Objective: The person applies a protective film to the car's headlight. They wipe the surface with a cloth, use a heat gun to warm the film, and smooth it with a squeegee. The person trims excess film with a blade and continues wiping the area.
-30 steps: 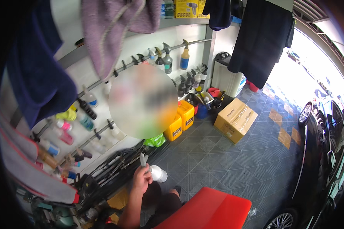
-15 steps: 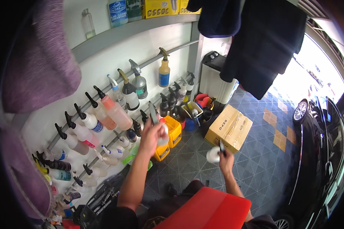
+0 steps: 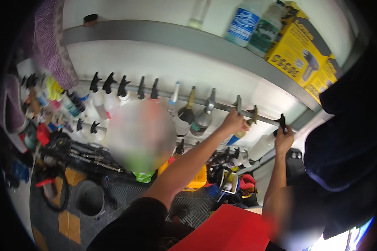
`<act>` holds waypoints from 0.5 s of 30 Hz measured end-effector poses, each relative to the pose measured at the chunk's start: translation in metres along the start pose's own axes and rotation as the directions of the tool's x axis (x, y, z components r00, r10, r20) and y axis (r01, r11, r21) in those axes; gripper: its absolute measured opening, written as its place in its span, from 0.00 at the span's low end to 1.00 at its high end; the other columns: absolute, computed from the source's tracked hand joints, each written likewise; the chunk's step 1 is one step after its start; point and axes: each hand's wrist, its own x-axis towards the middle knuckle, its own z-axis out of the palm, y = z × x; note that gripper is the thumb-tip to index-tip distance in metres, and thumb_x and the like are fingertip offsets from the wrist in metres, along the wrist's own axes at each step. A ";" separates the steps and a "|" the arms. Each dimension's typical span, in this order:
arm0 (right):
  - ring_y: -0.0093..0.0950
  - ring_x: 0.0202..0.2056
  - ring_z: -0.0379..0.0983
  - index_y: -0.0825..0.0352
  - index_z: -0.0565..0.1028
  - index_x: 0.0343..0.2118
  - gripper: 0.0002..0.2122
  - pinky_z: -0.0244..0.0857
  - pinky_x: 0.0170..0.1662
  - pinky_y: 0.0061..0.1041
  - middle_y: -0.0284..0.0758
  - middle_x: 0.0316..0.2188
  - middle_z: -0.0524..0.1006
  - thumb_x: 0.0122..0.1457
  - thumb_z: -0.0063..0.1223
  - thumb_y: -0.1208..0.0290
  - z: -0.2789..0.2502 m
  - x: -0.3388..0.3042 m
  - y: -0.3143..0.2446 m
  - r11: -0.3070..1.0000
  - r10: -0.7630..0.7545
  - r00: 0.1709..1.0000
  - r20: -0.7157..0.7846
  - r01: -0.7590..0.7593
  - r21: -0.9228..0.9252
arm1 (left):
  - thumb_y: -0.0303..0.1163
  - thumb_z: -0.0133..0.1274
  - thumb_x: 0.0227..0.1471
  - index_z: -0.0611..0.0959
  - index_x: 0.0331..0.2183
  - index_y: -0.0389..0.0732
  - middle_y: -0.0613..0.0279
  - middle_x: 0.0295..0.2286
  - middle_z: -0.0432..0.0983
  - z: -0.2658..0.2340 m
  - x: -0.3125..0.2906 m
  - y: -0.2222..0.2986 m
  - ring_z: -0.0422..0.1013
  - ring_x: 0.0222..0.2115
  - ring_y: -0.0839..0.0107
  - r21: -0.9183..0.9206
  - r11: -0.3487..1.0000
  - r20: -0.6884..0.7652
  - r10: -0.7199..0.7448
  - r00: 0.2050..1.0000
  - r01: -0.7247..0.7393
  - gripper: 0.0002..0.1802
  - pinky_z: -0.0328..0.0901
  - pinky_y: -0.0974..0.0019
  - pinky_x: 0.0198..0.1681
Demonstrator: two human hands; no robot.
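Both of my arms reach out to a grey rail (image 3: 134,88) on the wall, where trigger spray bottles hang in a row. My left hand (image 3: 231,122) is closed around a spray bottle with a grey trigger head (image 3: 238,103); its body is mostly hidden behind the hand. Right beside it hangs an amber spray bottle (image 3: 238,136) with a blue label. Farther right, my right hand (image 3: 284,141) grips a whitish spray bottle (image 3: 262,148) by its black trigger head, at the rail's right end. That bottle hangs tilted.
Above the rail runs a grey shelf (image 3: 163,37) with jugs (image 3: 241,25) and yellow boxes (image 3: 299,48). Dark cloths (image 3: 343,138) hang at the right, a purple towel (image 3: 54,42) at the left. Yellow containers (image 3: 192,180) and a dark bucket (image 3: 90,198) stand below. Something red (image 3: 222,232) is close in front.
Both hands have risen from above the floor near the cardboard box to the rail, each with a spray bottle. My view has turned left toward the wall; the car has left it.
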 end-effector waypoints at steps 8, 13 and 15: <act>0.36 0.26 0.82 0.65 0.84 0.45 0.15 0.75 0.30 0.37 0.46 0.27 0.84 0.59 0.62 0.62 0.127 0.035 0.068 0.977 0.157 0.941 0.301 -0.192 0.092 | 0.40 0.58 0.59 0.64 0.64 0.30 0.44 0.33 0.82 -0.007 0.017 -0.066 0.81 0.34 0.47 0.914 0.405 -0.187 0.396 0.899 0.012 0.39 0.75 0.46 0.38; 0.41 0.42 0.81 0.53 0.60 0.69 0.31 0.76 0.39 0.34 0.45 0.56 0.79 0.65 0.58 0.63 0.153 0.015 0.111 0.765 0.174 0.768 0.617 -0.500 0.407 | 0.29 0.51 0.56 0.83 0.39 0.33 0.42 0.30 0.81 -0.015 -0.100 -0.108 0.81 0.33 0.45 0.849 0.517 -0.093 0.348 0.933 -0.108 0.12 0.74 0.44 0.36; 0.47 0.56 0.75 0.53 0.59 0.70 0.28 0.72 0.54 0.50 0.51 0.65 0.70 0.68 0.51 0.63 0.094 -0.002 0.190 0.618 0.179 0.848 0.500 -0.492 0.613 | 0.30 0.48 0.59 0.82 0.43 0.34 0.38 0.35 0.81 0.004 -0.219 -0.123 0.79 0.39 0.42 0.735 0.677 0.006 0.033 0.999 -0.026 0.14 0.73 0.42 0.42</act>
